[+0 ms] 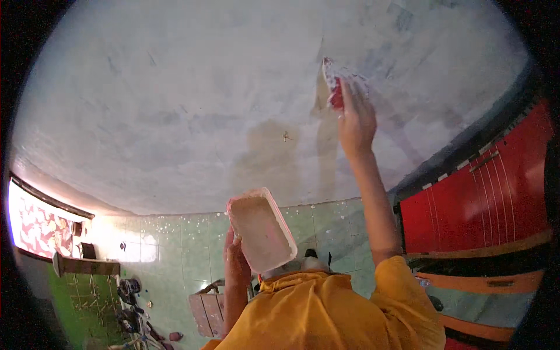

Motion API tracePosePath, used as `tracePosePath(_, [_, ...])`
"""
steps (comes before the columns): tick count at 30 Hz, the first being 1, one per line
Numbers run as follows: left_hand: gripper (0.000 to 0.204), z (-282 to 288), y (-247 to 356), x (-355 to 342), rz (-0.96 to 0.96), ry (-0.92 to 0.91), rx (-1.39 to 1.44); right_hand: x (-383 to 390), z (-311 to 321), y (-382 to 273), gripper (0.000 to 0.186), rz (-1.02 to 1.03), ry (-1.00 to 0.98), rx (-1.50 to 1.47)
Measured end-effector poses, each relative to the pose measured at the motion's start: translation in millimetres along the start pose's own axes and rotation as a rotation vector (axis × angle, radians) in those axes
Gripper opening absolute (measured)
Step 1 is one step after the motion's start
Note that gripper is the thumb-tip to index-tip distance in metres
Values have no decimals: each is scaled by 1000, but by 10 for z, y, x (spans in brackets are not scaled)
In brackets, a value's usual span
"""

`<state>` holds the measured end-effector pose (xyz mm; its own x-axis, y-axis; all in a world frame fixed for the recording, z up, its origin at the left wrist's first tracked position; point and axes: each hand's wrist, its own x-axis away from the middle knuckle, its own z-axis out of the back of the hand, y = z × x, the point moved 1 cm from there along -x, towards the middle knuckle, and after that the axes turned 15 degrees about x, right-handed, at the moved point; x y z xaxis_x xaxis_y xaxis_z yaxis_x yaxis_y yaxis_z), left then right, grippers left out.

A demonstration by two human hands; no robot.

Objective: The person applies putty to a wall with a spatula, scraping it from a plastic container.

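My right hand (359,119) is raised against the pale, patchy wall (175,105). Its fingers press on a flat red spreader (336,96), smeared with white paste and partly covered by the hand. In front of my body, my left hand (235,254) grips the side of a rectangular tub (282,221) with a whitish-pink rim. A greyish-beige paste or liquid (256,230) coats or fills the tub's inside; its depth I cannot tell. Below and left of the spreader, a small fitting or wire end (286,136) sticks out of the wall.
Green tiles (195,239) with white specks cover the lower wall. Red panels (466,201) with orange edges stand at right. A wooden seat (205,312) is at lower left, near piled dark objects (129,309). Farther left is a bright opening with a patterned curtain (44,224).
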<state>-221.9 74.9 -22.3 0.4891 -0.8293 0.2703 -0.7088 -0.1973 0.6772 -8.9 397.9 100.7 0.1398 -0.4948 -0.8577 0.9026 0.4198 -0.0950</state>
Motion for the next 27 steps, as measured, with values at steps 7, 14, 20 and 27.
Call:
tracePosePath(7, [71, 242, 323, -200, 106, -236, 95, 1194, -546, -129, 60, 65, -152, -111])
tracePosePath(14, [70, 383, 749, -313, 98, -159, -52, 63, -36, -189, 61, -47, 74, 5])
tracePosePath(20, [66, 469, 792, -567, 145, -261, -8, 1012, -848, -506, 59, -53, -29, 10])
tracePosePath(27, [66, 607, 890, -595, 176, -288, -54, 372, 51, -239, 48, -130, -130, -161])
